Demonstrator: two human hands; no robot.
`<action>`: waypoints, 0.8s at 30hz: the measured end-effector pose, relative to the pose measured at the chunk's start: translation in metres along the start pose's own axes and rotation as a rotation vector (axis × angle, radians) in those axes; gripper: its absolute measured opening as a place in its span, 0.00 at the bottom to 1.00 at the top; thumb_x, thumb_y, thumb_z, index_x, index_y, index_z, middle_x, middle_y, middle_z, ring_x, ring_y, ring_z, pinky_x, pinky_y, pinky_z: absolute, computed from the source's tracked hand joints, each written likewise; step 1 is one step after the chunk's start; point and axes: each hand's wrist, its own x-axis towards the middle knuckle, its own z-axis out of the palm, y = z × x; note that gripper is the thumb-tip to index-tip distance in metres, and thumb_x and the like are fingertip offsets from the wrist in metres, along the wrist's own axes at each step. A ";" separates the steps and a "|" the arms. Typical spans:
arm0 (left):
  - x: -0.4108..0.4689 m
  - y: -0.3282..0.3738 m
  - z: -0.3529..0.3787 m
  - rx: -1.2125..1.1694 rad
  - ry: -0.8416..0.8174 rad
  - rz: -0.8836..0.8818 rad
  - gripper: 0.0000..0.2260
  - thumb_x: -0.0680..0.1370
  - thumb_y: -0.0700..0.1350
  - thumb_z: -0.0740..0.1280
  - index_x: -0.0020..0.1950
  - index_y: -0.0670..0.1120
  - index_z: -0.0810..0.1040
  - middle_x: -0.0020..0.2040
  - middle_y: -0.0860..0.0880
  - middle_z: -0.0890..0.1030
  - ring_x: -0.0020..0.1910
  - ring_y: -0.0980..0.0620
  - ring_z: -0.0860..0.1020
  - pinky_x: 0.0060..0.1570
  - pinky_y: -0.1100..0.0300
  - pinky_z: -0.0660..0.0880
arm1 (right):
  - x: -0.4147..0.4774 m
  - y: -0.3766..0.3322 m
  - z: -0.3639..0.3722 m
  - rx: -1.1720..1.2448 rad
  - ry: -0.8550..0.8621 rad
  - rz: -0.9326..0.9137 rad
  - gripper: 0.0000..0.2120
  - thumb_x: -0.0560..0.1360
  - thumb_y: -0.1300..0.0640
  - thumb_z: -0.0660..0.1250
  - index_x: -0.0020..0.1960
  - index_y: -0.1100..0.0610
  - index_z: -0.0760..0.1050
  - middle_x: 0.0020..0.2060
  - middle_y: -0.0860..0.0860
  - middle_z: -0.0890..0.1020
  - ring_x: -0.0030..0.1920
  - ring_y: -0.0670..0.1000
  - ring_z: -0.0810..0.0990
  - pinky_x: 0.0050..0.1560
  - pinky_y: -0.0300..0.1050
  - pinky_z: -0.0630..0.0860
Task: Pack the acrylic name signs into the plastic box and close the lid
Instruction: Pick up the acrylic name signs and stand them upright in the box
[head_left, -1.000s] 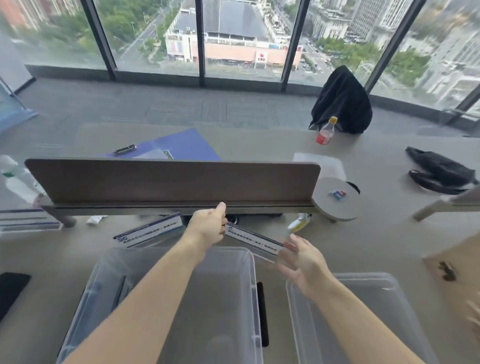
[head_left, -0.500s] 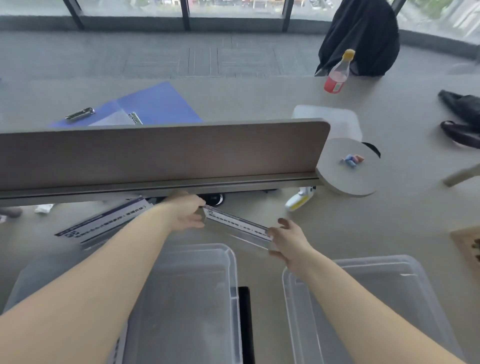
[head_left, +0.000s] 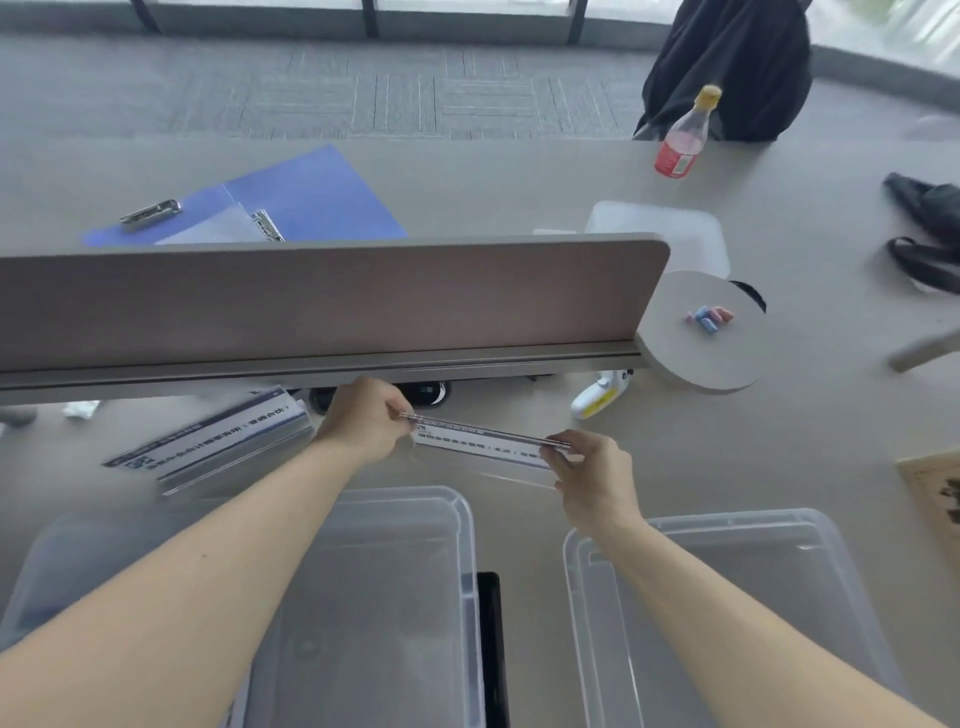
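Observation:
A clear acrylic name sign (head_left: 480, 447) with a white printed strip is held level above the desk, just beyond the boxes. My left hand (head_left: 363, 418) pinches its left end and my right hand (head_left: 592, 475) grips its right end. A second name sign (head_left: 213, 441) lies on the desk to the left, below the divider. A clear plastic box (head_left: 457, 509) sits under my left forearm, and another clear plastic piece, box or lid (head_left: 727, 525), lies to its right under my right forearm.
A long brown desk divider (head_left: 322, 301) with a round end shelf (head_left: 696, 358) stands right behind the sign. A white and yellow spray bottle (head_left: 597, 397) lies beneath it. A blue folder (head_left: 291, 200), a red drink bottle (head_left: 680, 140) and black bags (head_left: 930, 234) lie beyond.
Both hands have lifted the sign off the desk and drawn it toward the boxes, turning it more edge-on. My view has tilted downward, so the windows are gone from sight.

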 end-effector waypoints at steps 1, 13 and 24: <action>-0.006 0.004 -0.009 0.062 -0.018 0.042 0.04 0.76 0.44 0.75 0.49 0.45 0.88 0.46 0.47 0.87 0.49 0.47 0.83 0.44 0.61 0.73 | -0.006 -0.006 -0.008 -0.032 0.006 -0.036 0.04 0.76 0.56 0.70 0.47 0.51 0.85 0.42 0.48 0.83 0.49 0.52 0.83 0.50 0.53 0.81; -0.146 0.082 -0.081 0.050 -0.075 0.723 0.16 0.82 0.46 0.67 0.68 0.59 0.78 0.56 0.58 0.86 0.52 0.53 0.83 0.57 0.55 0.78 | -0.147 -0.163 -0.142 -0.844 0.190 -0.655 0.10 0.78 0.46 0.65 0.49 0.50 0.81 0.43 0.47 0.85 0.46 0.57 0.83 0.41 0.45 0.72; -0.252 0.025 -0.144 -0.543 -0.009 0.545 0.07 0.82 0.43 0.67 0.55 0.49 0.85 0.48 0.50 0.89 0.47 0.46 0.87 0.52 0.48 0.83 | -0.241 -0.180 -0.140 -0.304 0.306 -0.768 0.38 0.72 0.39 0.70 0.77 0.47 0.60 0.70 0.45 0.70 0.65 0.47 0.75 0.62 0.50 0.75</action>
